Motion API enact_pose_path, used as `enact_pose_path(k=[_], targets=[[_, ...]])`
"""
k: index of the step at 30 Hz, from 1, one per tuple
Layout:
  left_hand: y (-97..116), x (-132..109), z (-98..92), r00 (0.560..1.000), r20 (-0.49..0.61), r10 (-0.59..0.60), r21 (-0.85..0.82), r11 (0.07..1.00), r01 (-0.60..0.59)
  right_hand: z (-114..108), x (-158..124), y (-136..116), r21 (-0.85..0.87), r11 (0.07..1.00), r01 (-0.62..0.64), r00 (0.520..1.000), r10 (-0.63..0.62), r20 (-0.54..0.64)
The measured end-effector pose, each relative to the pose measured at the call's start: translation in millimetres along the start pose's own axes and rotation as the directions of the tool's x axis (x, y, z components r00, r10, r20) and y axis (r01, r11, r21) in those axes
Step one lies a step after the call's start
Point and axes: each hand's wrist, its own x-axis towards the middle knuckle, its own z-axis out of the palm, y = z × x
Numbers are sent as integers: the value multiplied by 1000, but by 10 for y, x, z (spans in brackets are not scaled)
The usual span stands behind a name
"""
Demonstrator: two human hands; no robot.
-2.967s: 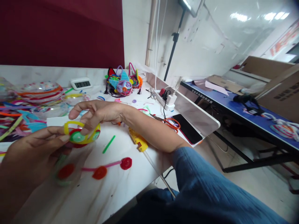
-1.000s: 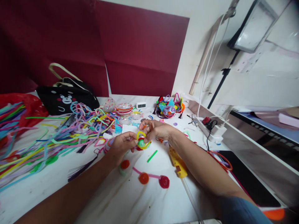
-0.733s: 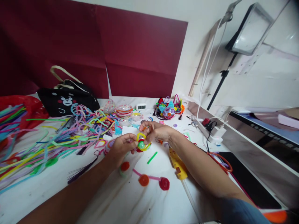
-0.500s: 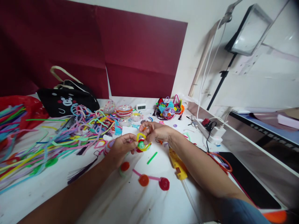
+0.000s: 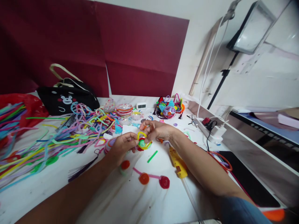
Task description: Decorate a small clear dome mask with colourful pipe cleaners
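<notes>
Between my hands, above the middle of the table, is a small pipe-cleaner craft piece (image 5: 142, 143) with a green centre, red parts and yellow loops. My left hand (image 5: 125, 144) pinches it from the left, fingers closed. From the right, my right hand (image 5: 156, 130) grips its yellow loop between thumb and fingers. My fingers hide part of the piece. Below it lie a short green pipe-cleaner piece (image 5: 152, 156) and a pink strip (image 5: 153, 176) with an orange coil (image 5: 144, 178) and a red coil (image 5: 164, 182). A yellow glue gun (image 5: 177, 163) with a clear stick rests beside my right forearm.
A heap of pipe cleaners (image 5: 46, 146) covers the left side, near a black bag (image 5: 67, 99) and a red plastic bag (image 5: 35, 105). Finished colourful crafts (image 5: 168, 109) and a small digital clock (image 5: 141, 106) stand at the back. A power strip (image 5: 213, 133) lies right.
The view has shifted very slightly. Both hands keep their hold on the craft piece, which looks turned a little; nothing else has visibly moved.
</notes>
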Motion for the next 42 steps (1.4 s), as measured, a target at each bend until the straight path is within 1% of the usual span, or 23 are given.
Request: enact_pose_path(k=[18,26,34,42], targets=[[10,-5,-20,998,46,-30,-65,997,33,-9,-6,-1,11,1000,16,1000,-16,25],[-18,3,7,1000,29,-7,1,1000,7,-7,-11,0,-8,1000,2,1000,-2,31],[-6,-10,33,1000,0,-23,0,1000,23,-3,-7,7,19,1000,6,1000,-6,21],[46,-31,62,999,-11,-43,-27,999,43,-26,-30,-14,18,999,31,998,-32,48]])
